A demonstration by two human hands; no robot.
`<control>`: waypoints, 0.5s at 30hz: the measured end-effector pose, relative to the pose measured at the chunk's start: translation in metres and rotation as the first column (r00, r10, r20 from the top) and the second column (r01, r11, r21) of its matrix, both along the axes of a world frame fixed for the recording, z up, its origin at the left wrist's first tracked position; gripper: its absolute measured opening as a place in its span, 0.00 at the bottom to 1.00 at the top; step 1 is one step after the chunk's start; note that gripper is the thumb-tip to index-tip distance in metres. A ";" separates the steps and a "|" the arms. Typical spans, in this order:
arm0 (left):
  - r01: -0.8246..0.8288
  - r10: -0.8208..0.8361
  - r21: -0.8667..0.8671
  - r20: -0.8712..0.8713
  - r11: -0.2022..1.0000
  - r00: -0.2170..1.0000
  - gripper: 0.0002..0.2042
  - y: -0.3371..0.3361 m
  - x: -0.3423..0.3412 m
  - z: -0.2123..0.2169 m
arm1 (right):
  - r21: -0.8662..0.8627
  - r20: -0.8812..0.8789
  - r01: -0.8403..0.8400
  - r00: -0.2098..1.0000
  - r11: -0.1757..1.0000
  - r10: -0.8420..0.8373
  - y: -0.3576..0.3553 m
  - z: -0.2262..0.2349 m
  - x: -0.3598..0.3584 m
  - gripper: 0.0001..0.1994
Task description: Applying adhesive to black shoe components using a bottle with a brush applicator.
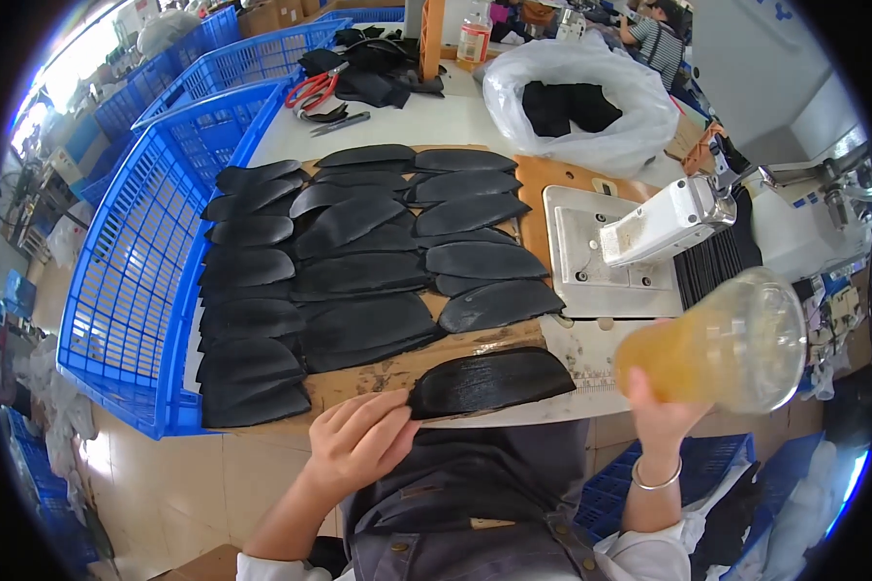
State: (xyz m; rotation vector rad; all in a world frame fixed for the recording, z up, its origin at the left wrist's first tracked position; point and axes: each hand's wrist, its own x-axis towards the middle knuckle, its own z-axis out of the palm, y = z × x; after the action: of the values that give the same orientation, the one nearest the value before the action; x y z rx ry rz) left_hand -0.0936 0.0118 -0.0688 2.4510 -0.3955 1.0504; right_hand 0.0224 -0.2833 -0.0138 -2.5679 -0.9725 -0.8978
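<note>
My left hand [363,436] pinches the left end of a black curved piece [494,381] that lies at the table's front edge. The upper face of this piece looks glossy and streaked. Over the right part of the table, my right hand [661,412] grips a clear plastic jar [761,339] with amber contents. The jar is tipped over sideways, its broad end toward the right; its other end is blurred. Beyond my left hand, rows of similar black pieces [358,276] overlap on a brown cardboard sheet [378,376].
A white sewing machine [659,223] stands at the right. Blue crates [131,281] flank the table on the left. At the back are red-handled scissors [315,89], a plastic bag [591,73] with black pieces and another jar [474,37]. A person [657,44] sits far behind.
</note>
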 end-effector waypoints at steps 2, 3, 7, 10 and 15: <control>-0.022 0.023 -0.032 0.021 0.999 1.000 0.13 -0.001 -0.001 0.006 | 0.687 -0.225 0.036 0.960 0.725 0.166 -0.017 -0.010 0.004 0.28; -0.022 0.023 -0.025 0.018 0.999 1.000 0.13 -0.005 0.003 0.014 | 0.692 -0.227 0.038 0.959 0.721 0.167 -0.021 -0.013 0.004 0.28; 0.152 -0.145 0.047 -0.134 0.987 0.980 0.18 -0.035 0.031 0.054 | 0.983 -0.182 0.160 0.838 0.087 0.515 -0.019 -0.014 -0.004 0.29; 0.241 -0.209 0.057 -0.332 0.969 0.920 0.23 -0.060 0.056 0.074 | 0.976 -0.115 0.206 0.766 -0.072 0.632 -0.018 -0.026 -0.004 0.31; 0.372 -0.276 0.069 -0.548 0.926 0.790 0.25 -0.081 0.080 0.068 | 0.960 -0.155 0.276 0.687 -0.058 0.710 -0.020 -0.036 -0.007 0.34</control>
State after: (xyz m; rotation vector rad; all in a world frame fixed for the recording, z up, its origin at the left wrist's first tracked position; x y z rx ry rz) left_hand -0.0131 -0.0693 -0.0004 2.5627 -0.7121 0.1753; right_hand 0.0151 -0.3038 -0.0502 -1.0012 -0.2056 -0.1781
